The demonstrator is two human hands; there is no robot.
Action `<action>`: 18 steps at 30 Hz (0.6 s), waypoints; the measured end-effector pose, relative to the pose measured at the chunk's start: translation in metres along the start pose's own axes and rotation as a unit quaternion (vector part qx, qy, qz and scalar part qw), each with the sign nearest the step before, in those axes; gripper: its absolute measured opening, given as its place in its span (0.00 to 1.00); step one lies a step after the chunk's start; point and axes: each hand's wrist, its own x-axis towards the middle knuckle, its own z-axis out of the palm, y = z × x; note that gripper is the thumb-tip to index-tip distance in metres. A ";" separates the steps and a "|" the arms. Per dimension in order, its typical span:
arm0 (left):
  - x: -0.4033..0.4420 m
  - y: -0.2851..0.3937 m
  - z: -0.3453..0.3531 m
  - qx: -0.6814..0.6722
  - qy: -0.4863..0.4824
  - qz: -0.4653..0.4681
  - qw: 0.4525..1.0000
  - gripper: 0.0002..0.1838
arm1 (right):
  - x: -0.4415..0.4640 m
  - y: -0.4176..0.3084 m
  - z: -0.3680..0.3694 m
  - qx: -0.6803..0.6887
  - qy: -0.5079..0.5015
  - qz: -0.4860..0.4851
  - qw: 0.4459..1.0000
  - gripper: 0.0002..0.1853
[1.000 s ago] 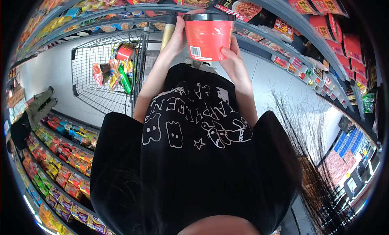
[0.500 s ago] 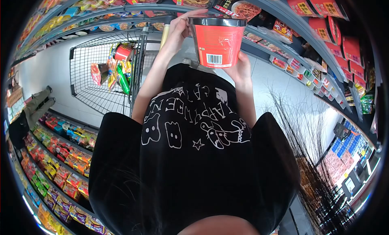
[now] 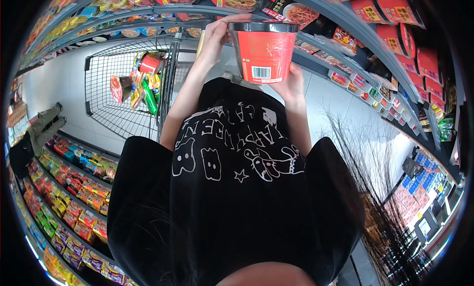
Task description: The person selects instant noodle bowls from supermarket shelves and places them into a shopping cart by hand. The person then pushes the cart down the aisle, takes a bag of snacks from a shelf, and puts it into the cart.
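Observation:
Between my two hands is a red instant noodle tub point(image 3: 266, 54) with a black rim, its barcode side facing me. My left hand point(image 3: 217, 38) grips it by the upper left edge, the index finger stretched along behind the rim. From the lower right, my right hand point(image 3: 292, 83) supports it, with the thumb against the side and the other fingers hidden behind. The tub is held upright in front of my chest, close to the shelves.
A wire shopping cart point(image 3: 123, 88) stands at left, holding a red tub point(image 3: 149, 64), a green package point(image 3: 149, 96) and other packets. Shelves of boxed noodles point(image 3: 298, 13) curve ahead and right. Snack shelves point(image 3: 74, 202) line the lower left. Another person point(image 3: 34, 135) stands at far left.
The tub and both hands have barely shifted, staying in the same grip. My left index finger sits slightly lower along the rim.

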 end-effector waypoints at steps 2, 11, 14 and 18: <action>0.000 -0.001 -0.001 -0.003 -0.002 -0.008 1.000 0.40 | 0.000 0.000 0.003 0.003 0.013 -0.006 1.000 0.34; -0.001 0.004 0.002 0.011 0.011 -0.045 0.999 0.45 | -0.002 0.001 -0.001 0.049 0.017 0.001 0.999 0.33; 0.000 0.005 0.003 0.012 0.008 -0.050 0.999 0.45 | -0.003 0.001 -0.001 0.036 0.030 -0.008 0.999 0.33; 0.000 0.005 0.002 0.009 -0.006 -0.061 0.998 0.44 | -0.004 0.002 -0.002 0.024 0.032 -0.003 0.999 0.33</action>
